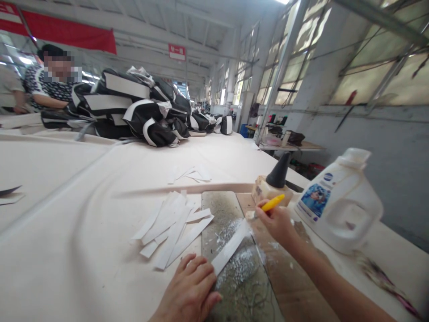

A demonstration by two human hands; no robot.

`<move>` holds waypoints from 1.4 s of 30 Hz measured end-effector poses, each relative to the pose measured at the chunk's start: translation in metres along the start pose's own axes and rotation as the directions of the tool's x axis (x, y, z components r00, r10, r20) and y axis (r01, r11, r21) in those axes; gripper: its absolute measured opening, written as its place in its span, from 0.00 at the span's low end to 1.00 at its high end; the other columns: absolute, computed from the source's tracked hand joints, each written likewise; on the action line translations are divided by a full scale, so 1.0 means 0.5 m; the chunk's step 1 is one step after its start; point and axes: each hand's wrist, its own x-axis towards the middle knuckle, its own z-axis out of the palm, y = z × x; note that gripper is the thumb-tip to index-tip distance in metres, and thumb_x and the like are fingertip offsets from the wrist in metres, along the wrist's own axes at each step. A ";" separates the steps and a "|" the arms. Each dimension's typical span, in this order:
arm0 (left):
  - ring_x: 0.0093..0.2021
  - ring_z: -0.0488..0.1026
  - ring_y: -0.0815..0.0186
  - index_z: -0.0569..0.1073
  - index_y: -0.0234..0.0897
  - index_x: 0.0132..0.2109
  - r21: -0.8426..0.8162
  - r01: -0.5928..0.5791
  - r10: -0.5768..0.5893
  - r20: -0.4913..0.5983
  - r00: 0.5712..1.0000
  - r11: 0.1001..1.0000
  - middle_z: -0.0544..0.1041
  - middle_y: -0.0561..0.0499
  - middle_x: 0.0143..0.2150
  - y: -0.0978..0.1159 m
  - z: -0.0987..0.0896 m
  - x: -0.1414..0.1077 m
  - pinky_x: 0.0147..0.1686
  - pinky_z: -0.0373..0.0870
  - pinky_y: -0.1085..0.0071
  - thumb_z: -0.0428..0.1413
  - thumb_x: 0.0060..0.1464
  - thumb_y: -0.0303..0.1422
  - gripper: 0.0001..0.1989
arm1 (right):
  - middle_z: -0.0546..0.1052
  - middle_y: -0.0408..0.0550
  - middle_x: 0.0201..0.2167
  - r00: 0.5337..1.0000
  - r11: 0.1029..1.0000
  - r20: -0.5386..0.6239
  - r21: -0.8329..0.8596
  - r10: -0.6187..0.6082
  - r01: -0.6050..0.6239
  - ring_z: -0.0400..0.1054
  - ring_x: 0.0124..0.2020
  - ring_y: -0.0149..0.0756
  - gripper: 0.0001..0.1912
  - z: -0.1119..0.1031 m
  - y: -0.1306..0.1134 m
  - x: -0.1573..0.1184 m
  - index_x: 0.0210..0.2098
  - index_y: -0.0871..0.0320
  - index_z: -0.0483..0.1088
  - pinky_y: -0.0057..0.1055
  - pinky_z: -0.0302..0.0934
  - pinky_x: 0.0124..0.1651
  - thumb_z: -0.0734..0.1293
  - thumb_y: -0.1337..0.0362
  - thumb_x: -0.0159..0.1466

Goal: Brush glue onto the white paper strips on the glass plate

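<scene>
My right hand (275, 220) is closed on a brush with a yellow handle (273, 203), its bristles close to the upper end of a white strip (232, 247). That strip lies slantwise on a stained grey board (219, 205) spotted with white residue. At the strip's lower end, my left hand (196, 286) rests with its fingers spread, fingertips by the strip's edge. Left of the board is a loose pile of white strips (172, 228). Brown cardboard (284, 279) lies under my right forearm.
A large white jug (338, 201) and a stained container with a black cone (279, 172) stand at the right. Black and white pieces (117, 105) are heaped at the back, near a person (52, 82). A few strips (191, 174) lie mid-table.
</scene>
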 end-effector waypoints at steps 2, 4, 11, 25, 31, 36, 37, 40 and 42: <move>0.41 0.69 0.65 0.70 0.40 0.35 -0.012 0.006 -0.006 -0.015 1.000 1.000 0.75 0.54 0.35 0.000 0.001 0.000 0.50 0.61 0.68 0.52 0.56 0.38 0.08 | 0.71 0.44 0.24 0.996 0.992 0.050 0.108 -0.068 0.062 0.65 0.26 0.35 0.12 0.015 -0.047 -0.025 0.31 0.57 0.67 0.29 0.57 0.30 0.58 0.57 0.60; 0.41 0.69 0.65 0.70 0.40 0.35 -0.021 0.013 -0.013 -0.018 1.000 1.000 0.74 0.54 0.35 0.001 0.002 0.001 0.50 0.61 0.67 0.52 0.57 0.39 0.08 | 0.72 0.43 0.25 0.975 0.978 0.169 0.173 -0.143 0.113 0.66 0.26 0.33 0.11 0.041 -0.077 -0.047 0.32 0.57 0.67 0.27 0.57 0.31 0.58 0.59 0.61; 0.40 0.69 0.66 0.71 0.40 0.36 -0.012 0.012 -0.012 -0.015 1.000 1.000 0.75 0.55 0.36 0.000 0.001 0.000 0.50 0.60 0.67 0.53 0.56 0.40 0.09 | 0.71 0.45 0.22 0.981 0.992 0.188 -0.124 0.050 -0.026 0.67 0.26 0.36 0.09 0.046 0.022 0.017 0.26 0.59 0.66 0.28 0.57 0.30 0.58 0.61 0.57; 0.39 0.70 0.65 0.71 0.40 0.38 -0.026 0.026 -0.026 -0.009 1.000 0.999 0.75 0.54 0.36 0.004 -0.005 -0.004 0.50 0.62 0.66 0.53 0.55 0.42 0.11 | 0.73 0.48 0.26 0.991 0.986 0.129 -0.153 -0.043 0.062 0.67 0.28 0.39 0.13 0.018 0.002 0.024 0.34 0.59 0.69 0.31 0.58 0.33 0.57 0.60 0.60; 0.40 0.70 0.63 0.71 0.40 0.42 -0.074 0.081 -0.087 -0.073 0.994 0.994 0.75 0.51 0.41 -0.002 0.000 -0.010 0.47 0.65 0.64 0.53 0.56 0.38 0.09 | 0.74 0.46 0.35 0.703 0.865 0.588 -0.012 -0.399 0.501 0.67 0.38 0.37 0.17 0.062 -0.078 -0.018 0.42 0.55 0.70 0.31 0.58 0.43 0.60 0.74 0.56; 0.41 0.70 0.62 0.70 0.39 0.44 -0.105 0.123 -0.134 -0.102 0.986 0.987 0.75 0.50 0.41 -0.007 -0.001 -0.014 0.47 0.67 0.61 0.53 0.55 0.35 0.09 | 0.72 0.50 0.39 0.664 0.819 0.664 -0.134 -0.344 0.558 0.66 0.41 0.41 0.24 0.078 -0.071 -0.044 0.50 0.55 0.65 0.34 0.58 0.45 0.63 0.76 0.55; 0.41 0.71 0.62 0.70 0.39 0.44 -0.105 0.123 -0.133 -0.100 0.986 0.987 0.75 0.50 0.41 -0.007 -0.001 -0.014 0.47 0.67 0.61 0.53 0.55 0.35 0.09 | 0.72 0.50 0.39 0.660 0.801 0.669 -0.160 -0.342 0.577 0.66 0.40 0.41 0.24 0.074 -0.071 -0.048 0.51 0.54 0.65 0.34 0.58 0.44 0.63 0.76 0.55; 0.41 0.71 0.63 0.70 0.39 0.45 -0.094 0.121 -0.131 -0.104 0.986 0.988 0.75 0.49 0.41 -0.007 0.000 -0.014 0.48 0.67 0.62 0.52 0.56 0.35 0.10 | 0.72 0.50 0.36 0.627 0.726 0.693 -0.218 -0.355 0.652 0.66 0.38 0.41 0.22 0.056 -0.077 -0.057 0.51 0.54 0.64 0.35 0.57 0.43 0.61 0.75 0.59; 0.41 0.71 0.63 0.70 0.39 0.45 -0.089 0.126 -0.136 -0.113 0.984 0.988 0.75 0.49 0.41 -0.006 0.002 -0.015 0.48 0.67 0.62 0.52 0.56 0.35 0.10 | 0.72 0.51 0.36 0.616 0.694 0.698 -0.238 -0.364 0.680 0.65 0.38 0.41 0.21 0.051 -0.081 -0.060 0.52 0.55 0.64 0.35 0.57 0.44 0.60 0.74 0.61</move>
